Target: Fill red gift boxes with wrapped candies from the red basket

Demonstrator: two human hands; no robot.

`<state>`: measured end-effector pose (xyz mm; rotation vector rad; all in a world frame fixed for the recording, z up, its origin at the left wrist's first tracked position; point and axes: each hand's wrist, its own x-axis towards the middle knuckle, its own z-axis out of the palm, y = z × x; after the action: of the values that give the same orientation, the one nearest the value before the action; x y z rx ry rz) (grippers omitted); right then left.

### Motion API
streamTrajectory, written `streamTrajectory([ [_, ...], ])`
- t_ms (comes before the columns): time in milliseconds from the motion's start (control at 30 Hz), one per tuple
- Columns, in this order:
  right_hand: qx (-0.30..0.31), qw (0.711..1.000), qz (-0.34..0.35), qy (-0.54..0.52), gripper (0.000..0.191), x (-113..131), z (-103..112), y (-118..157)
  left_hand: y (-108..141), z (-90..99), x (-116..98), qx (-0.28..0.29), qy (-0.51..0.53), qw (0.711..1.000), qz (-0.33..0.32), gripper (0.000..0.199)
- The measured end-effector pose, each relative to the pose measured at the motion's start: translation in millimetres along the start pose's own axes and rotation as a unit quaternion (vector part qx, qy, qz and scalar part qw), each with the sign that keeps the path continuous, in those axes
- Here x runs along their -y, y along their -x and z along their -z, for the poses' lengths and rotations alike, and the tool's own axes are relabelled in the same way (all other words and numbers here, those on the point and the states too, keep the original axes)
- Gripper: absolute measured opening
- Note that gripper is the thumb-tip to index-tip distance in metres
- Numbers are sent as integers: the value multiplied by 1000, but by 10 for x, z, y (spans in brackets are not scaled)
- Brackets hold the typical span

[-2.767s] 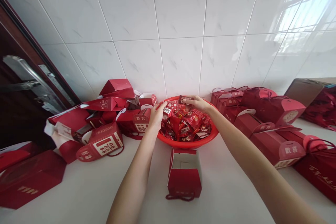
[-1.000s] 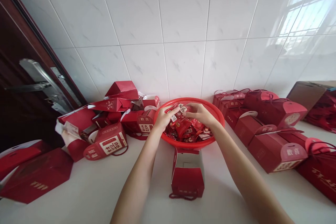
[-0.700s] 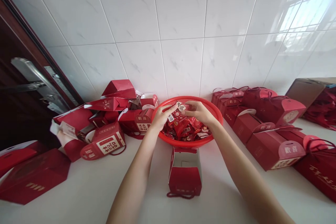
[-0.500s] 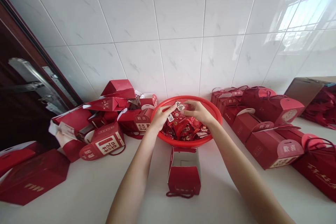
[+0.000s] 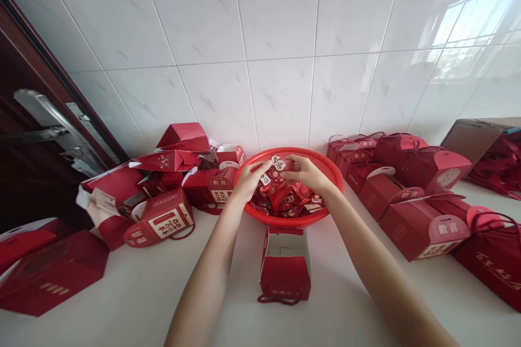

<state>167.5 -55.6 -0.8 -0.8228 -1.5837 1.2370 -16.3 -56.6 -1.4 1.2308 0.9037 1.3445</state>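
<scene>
A round red plastic basket (image 5: pixel 335 169) stands against the tiled wall, holding many red wrapped sweets (image 5: pixel 290 200). Above its left part, my left hand (image 5: pixel 249 180) is closed on a red candy packet (image 5: pixel 279 163) with white labels. On the other side of that packet, my right hand (image 5: pixel 306 172) has its fingers closed on it too. In front of the basket an open red box (image 5: pixel 285 276) faces up, its pale inside visible and a dark red cord at its near side.
Red gift boxes (image 5: pixel 165 222) lie piled at the left, beside a dark door with a metal handle (image 5: pixel 52 114). More red boxes (image 5: pixel 423 227) line the right side. A cardboard carton (image 5: pixel 474 143) with red items stands at the far right.
</scene>
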Motion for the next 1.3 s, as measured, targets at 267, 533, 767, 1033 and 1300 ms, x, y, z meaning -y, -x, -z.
streamTrajectory([
  [267, -12, 1000, -2, -5, 37, -21, 9, -22, -35, 9, 36, -25, 5, 1000, 5, 34],
  [533, -16, 1000, 1, 14, 35, -2, 12, -24, -27, 23, 37, 6, -7, 1000, -13, 39],
  [767, -10, 1000, -16, -14, 39, 37, 4, 9, -34, 41, 54, 1, -16, 1000, -13, 41],
  [1033, 1, 999, -16, 35, 37, 31, 33, 8, -60, 22, 20, -79, 36, 995, -56, 40],
  [1300, -12, 916, -65, 396, 21, -161, 68, -38, -97, 43, 71, -104, 55, 992, -46, 38],
])
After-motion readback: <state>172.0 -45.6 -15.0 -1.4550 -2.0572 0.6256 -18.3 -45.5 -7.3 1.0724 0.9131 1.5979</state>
